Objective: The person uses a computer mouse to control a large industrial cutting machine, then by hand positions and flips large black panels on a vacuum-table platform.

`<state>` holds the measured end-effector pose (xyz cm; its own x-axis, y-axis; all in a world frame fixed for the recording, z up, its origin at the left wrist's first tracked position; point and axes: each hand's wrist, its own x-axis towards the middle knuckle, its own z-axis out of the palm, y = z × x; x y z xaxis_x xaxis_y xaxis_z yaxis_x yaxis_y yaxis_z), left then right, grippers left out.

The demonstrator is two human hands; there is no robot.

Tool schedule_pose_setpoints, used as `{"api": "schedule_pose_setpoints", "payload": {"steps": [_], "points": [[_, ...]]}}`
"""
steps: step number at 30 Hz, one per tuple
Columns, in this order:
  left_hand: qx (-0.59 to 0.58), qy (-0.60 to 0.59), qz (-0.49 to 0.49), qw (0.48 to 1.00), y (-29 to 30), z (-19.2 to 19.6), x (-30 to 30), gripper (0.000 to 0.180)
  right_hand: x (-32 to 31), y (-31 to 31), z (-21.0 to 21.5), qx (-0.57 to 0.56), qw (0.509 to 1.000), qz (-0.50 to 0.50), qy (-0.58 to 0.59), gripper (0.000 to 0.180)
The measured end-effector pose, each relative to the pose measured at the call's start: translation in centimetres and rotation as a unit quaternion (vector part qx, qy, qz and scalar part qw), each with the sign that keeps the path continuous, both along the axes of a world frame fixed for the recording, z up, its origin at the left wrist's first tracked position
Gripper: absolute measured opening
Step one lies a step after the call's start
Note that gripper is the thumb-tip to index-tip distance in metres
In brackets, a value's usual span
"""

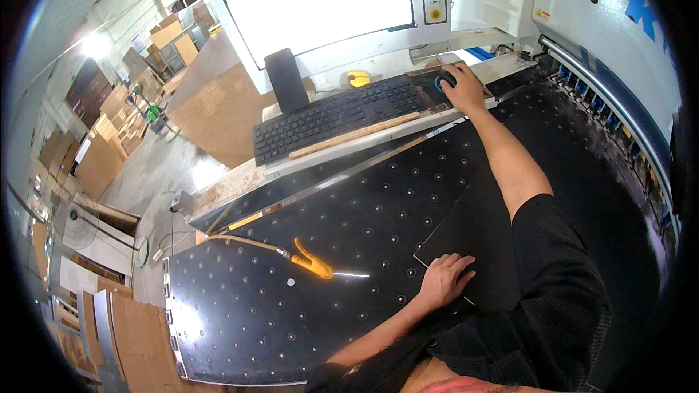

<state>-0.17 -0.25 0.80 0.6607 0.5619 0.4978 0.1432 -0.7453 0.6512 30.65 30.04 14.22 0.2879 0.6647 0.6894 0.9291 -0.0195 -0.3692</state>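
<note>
A workshop with a grey floor and brown stacked boards stretches away at the left, while the pale housing of a large machine fills the upper right. Across the middle spreads a black table dotted with small round fittings. Beyond its far edge stands a bright white screen, its display washed out, with a column of knobs and buttons on its right. A flat dark panel lies on the table in front of the person, one corner of it pointing left. On a narrow shelf below the screen sits a black keyboard, a thin wooden strip along its near edge and a dark upright slab just behind its left end. The right hand reaches to the far end of this shelf, its fingers curved over a black mouse beside the keyboard. The left hand rests by the panel's near-left edge, fingers loosely extended and slightly apart, grasping nothing visible. Left of that hand, an orange air gun lies on the table, joined to a hose. A small yellow object sits behind the keyboard.
</note>
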Motion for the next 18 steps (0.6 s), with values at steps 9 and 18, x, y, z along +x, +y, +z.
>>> {"api": "schedule_pose_setpoints", "payload": {"steps": [9,18], "points": [[0.006,0.003,0.001,1.0,0.05,-0.35,0.04,0.035,0.15,0.06,0.11,-0.02,1.0,-0.002,0.01,0.043],[-0.001,0.016,-0.004,1.0,0.05,-0.09,0.04,0.036,0.39,0.1,0.0,-0.026,1.0,-0.009,0.006,0.041]]}}
